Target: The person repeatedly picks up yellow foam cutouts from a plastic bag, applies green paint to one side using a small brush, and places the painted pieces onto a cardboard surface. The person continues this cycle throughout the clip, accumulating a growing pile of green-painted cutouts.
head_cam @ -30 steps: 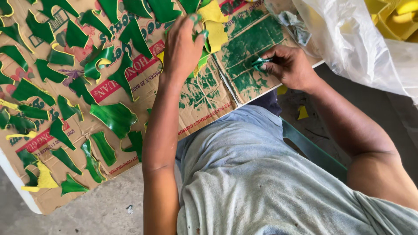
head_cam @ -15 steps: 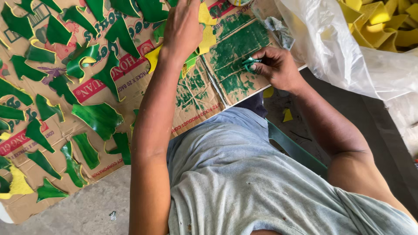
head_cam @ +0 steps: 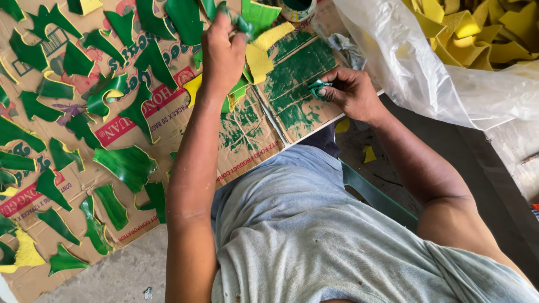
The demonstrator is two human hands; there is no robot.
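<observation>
Green piece (head_cam: pixel 238 21) pinched in left hand (head_cam: pixel 223 53) fingers at far edge of cardboard (head_cam: pixel 241 151), green-stained rag (head_cam: pixel 318 88) gripped by curled right hand (head_cam: pixel 351 92) fingers, pressed on painted cardboard, green pieces (head_cam: pixel 126 165) spread left.

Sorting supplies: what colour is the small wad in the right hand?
Green, a paint-stained wad pinched in the right hand; head view.

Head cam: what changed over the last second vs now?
The left hand reached further up the cardboard sheet and now pinches a green-painted piece at its top edge. The right hand moved little, and keeps its grip on the small green-stained swab over the paint-smeared cardboard patch. The green cut pieces laid out on the cardboard and the clear bag of yellow pieces stayed put.
</observation>
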